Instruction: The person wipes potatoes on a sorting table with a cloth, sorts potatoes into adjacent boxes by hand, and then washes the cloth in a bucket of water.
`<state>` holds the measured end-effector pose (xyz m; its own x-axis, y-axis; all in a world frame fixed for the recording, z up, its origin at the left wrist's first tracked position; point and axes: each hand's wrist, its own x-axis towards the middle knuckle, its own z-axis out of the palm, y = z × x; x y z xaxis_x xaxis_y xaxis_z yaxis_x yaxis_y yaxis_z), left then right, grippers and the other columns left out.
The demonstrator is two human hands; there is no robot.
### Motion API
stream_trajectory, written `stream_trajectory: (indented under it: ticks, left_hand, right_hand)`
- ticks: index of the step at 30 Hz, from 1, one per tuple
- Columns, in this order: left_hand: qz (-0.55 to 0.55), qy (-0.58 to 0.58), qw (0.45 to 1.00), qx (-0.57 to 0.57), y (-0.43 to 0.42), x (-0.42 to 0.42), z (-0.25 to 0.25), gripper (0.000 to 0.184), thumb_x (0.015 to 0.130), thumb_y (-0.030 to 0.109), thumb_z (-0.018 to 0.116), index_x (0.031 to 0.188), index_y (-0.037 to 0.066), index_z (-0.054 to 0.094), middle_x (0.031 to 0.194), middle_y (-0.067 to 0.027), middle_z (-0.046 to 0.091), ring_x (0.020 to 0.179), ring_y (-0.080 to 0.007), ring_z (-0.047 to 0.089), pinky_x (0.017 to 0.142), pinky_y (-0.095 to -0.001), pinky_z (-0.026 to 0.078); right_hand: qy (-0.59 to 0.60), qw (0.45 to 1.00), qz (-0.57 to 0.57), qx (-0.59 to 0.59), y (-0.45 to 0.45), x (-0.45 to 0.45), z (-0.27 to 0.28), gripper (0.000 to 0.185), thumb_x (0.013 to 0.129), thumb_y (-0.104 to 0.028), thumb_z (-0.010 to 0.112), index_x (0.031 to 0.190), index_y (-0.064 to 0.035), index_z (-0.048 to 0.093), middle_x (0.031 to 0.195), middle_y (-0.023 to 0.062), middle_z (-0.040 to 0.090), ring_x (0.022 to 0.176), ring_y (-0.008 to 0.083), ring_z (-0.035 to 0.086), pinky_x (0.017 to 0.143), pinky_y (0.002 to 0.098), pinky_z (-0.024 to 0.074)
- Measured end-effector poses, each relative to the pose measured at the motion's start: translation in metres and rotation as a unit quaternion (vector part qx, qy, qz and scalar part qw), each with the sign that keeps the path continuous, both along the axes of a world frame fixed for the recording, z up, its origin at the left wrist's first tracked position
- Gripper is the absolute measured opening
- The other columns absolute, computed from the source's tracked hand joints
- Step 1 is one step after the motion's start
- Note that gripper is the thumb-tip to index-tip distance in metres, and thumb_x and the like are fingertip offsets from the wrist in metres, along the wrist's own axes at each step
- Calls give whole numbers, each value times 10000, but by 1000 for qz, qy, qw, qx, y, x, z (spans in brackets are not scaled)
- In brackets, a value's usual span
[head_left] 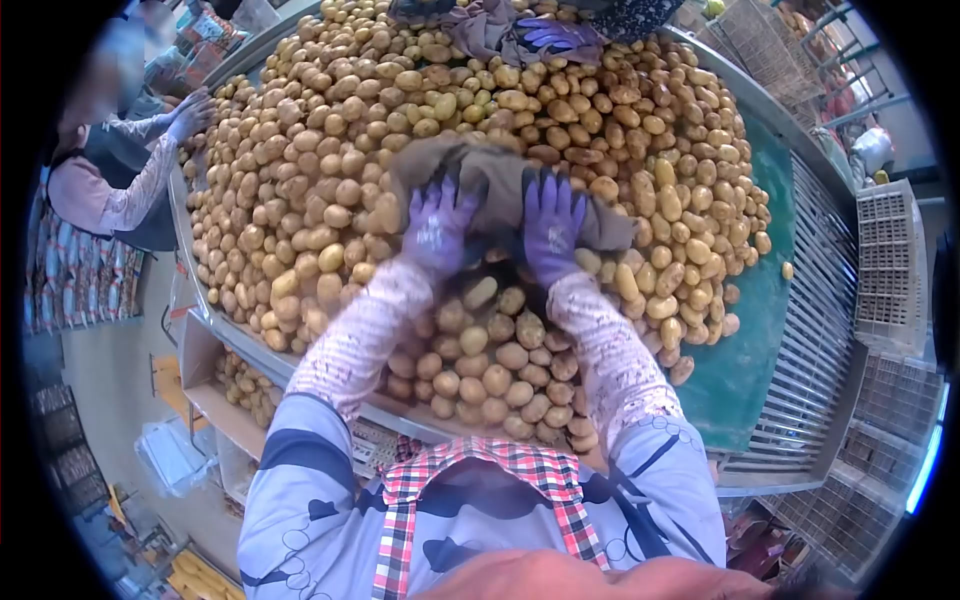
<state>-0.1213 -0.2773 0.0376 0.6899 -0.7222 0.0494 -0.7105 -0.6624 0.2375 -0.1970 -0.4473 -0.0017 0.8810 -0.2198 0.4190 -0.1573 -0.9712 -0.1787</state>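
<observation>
A brown-grey cloth (500, 190), bunched and slightly blurred, lies over the heap of potatoes (290, 200). My left hand (440, 228), in a purple glove with dark fingertips, rests on the cloth's left part with its fingers stretched forward and apart. On the right part of the cloth lies my right hand (553, 230), gloved alike, its fingers also extended. Both palms face down, and the cloth hides what is under the fingertips. Between my forearms, more potatoes (490, 350) sit close to the table's near edge.
A green surface (740, 370) and a slatted metal rack (815, 300) border the heap on the right. Plastic crates (890, 265) stand beyond. Across the table, another person's purple-gloved hand (560, 35) touches a cloth; at left, a co-worker's hand (190, 115) reaches the potatoes.
</observation>
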Motion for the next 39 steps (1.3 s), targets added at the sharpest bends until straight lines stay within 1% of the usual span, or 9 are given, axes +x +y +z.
stream_trajectory:
  ticks: [1,6,12,15,18,21,29,35,39]
  left_hand:
    - [-5,-10,1000,-5,-13,22,0,902,745,525,638,1462,147,241,1492,-268,176,1335,-503,230,1092,-595,165]
    - [59,-19,989,135,-70,119,-3,899,791,489,586,1494,149,139,1525,-201,163,1390,-418,186,1109,-595,122]
    - [49,34,989,135,-73,165,5,833,802,387,605,1486,192,172,1475,-199,287,1371,-373,268,1078,-559,248]
    - [26,37,997,65,-56,132,19,775,747,271,689,1429,234,324,1322,-187,447,1248,-355,432,1010,-505,359]
    - [17,25,999,13,-24,91,21,781,650,206,752,1364,234,435,1125,-160,544,1039,-348,558,884,-445,457]
    - [-7,-47,999,-17,8,35,20,700,630,99,720,1285,258,528,958,-139,586,907,-338,598,766,-434,487]
    - [-42,58,995,-76,88,-136,45,533,706,224,680,1227,177,575,850,-114,542,842,-316,564,743,-450,445]
    - [-116,84,982,-120,116,-178,49,609,729,432,684,1263,171,555,1164,-205,539,1101,-394,496,944,-490,355]
    - [-73,75,986,127,93,-193,-2,746,746,570,616,1344,149,472,1402,-290,344,1326,-463,285,1085,-602,142]
  right_hand:
    - [8,1000,-5,17,-8,20,-1,838,763,-620,574,1355,-54,395,1343,212,413,1263,402,356,1038,587,229]
    - [22,998,-17,64,-46,119,6,906,787,-652,516,1428,-61,272,1399,203,365,1295,392,314,1043,611,201]
    - [32,994,-29,105,-40,153,9,864,820,-658,470,1424,-71,278,1417,203,344,1295,393,313,1030,605,226]
    - [1,989,-92,-119,-41,141,-38,696,833,-432,541,1392,-73,334,1378,184,388,1277,352,359,916,544,353]
    - [44,990,-76,-106,-20,86,-22,621,801,-359,562,1336,-82,411,1145,137,521,1046,312,530,792,488,424]
    - [178,983,-25,26,1,22,27,660,740,-290,629,1335,-91,421,1160,175,539,1054,347,539,829,499,427]
    - [69,951,105,284,12,-165,35,685,677,-179,760,1292,-62,483,972,173,620,901,308,622,784,367,498]
    - [101,938,114,313,40,-233,81,541,755,-158,732,1234,-18,524,885,167,644,779,295,652,651,378,503]
    - [36,965,79,247,47,-213,-2,541,799,-333,691,1224,-37,537,877,187,651,749,339,650,656,400,511]
